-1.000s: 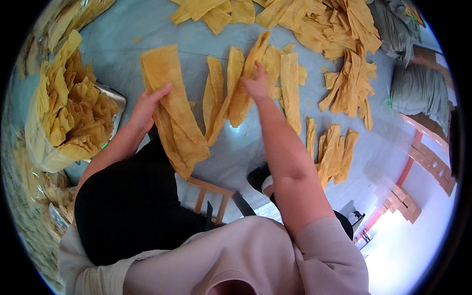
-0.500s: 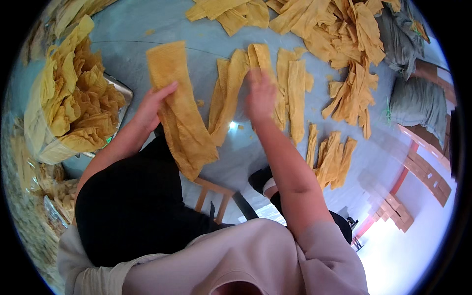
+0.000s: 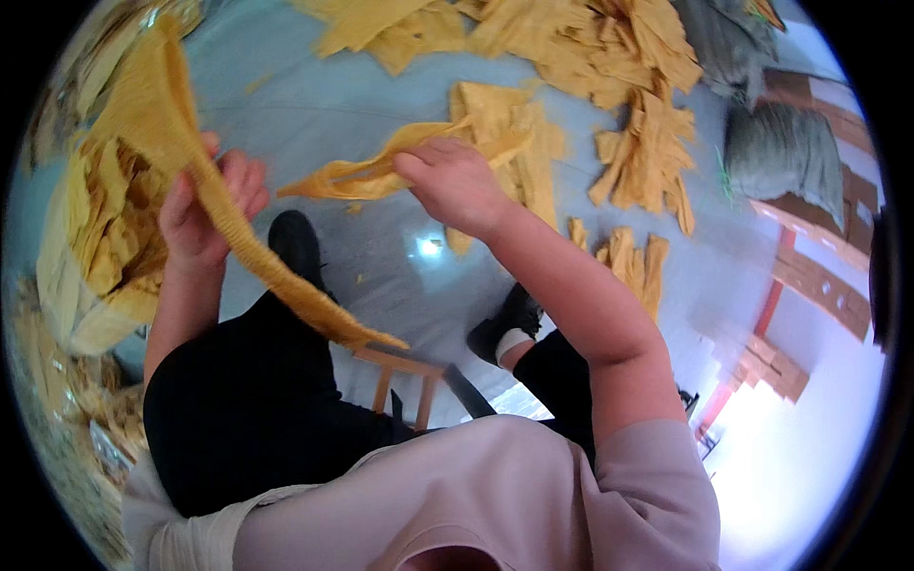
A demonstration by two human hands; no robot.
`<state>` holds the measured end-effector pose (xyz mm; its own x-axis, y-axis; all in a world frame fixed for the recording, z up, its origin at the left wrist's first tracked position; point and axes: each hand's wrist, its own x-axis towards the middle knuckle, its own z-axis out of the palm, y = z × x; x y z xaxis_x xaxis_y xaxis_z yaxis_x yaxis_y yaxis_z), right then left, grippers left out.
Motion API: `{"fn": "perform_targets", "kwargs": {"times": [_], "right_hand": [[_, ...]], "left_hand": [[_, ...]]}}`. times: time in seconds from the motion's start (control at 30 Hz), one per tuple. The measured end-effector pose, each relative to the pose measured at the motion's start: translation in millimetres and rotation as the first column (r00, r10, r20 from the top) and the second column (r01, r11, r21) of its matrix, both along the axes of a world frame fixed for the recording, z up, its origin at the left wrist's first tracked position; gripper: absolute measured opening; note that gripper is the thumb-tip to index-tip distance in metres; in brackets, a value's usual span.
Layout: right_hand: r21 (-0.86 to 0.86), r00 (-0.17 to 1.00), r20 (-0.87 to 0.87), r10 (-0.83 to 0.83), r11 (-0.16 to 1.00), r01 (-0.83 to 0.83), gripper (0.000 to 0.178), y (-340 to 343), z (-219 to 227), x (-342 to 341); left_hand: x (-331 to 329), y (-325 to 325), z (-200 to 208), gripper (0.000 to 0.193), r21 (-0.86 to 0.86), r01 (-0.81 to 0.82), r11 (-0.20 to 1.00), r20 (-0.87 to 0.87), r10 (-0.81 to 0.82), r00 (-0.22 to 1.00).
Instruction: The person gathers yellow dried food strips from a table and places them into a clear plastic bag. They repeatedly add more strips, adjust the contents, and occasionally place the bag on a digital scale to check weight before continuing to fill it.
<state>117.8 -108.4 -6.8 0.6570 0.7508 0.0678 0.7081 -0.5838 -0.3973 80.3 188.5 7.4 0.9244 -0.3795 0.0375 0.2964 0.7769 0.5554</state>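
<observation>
My left hand (image 3: 202, 205) grips a long, wrinkled yellow sheet of what looks like dried tofu skin (image 3: 262, 266) by its middle. The sheet is seen almost edge-on, its wide end raised over the far left and its narrow end sloping to my knee. My right hand (image 3: 455, 181), knuckles up, is closed around a folded tofu-skin strip (image 3: 352, 173) that sticks out on both sides, just above the floor. Under and beyond that hand more flat tofu-skin strips (image 3: 528, 181) lie on the floor. The right fingertips are partly hidden.
A pale container (image 3: 62, 285) at the left is heaped with tofu skin (image 3: 114, 228). Loose tofu-skin piles (image 3: 600, 48) lie far off and to the right. Grey sacks (image 3: 785, 157) and cardboard boxes (image 3: 824, 290) stand along the right. A wooden stool (image 3: 390, 360) is between my legs.
My left hand has lifted and turned its sheet, swinging it up and left. My right hand has taken up a strip from the floor and moved left with it. The view has shifted slightly.
</observation>
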Motion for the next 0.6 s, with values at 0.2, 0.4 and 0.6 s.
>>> {"fn": "perform_targets", "kwargs": {"times": [0.2, 0.4, 0.6], "right_hand": [[0.389, 0.679, -0.429, -0.596, 0.557, 0.734, 0.018, -162, 99, -75], [-0.201, 0.35, -0.008, -0.937, 0.345, 0.917, 0.029, -333, 143, -142], [-0.39, 0.592, 0.147, -0.792, 0.504, 0.771, 0.042, -328, 16, -125]], "left_hand": [[-15, 2, -25, 0.038, 0.116, -0.002, 0.993, -0.131, 0.017, 0.991], [-15, -16, -38, 0.045, 0.278, -0.034, 0.96, -0.343, 0.133, 0.93], [-17, -15, -50, 0.041, 0.327, -0.004, 0.945, -0.456, 0.162, 0.875]]}}
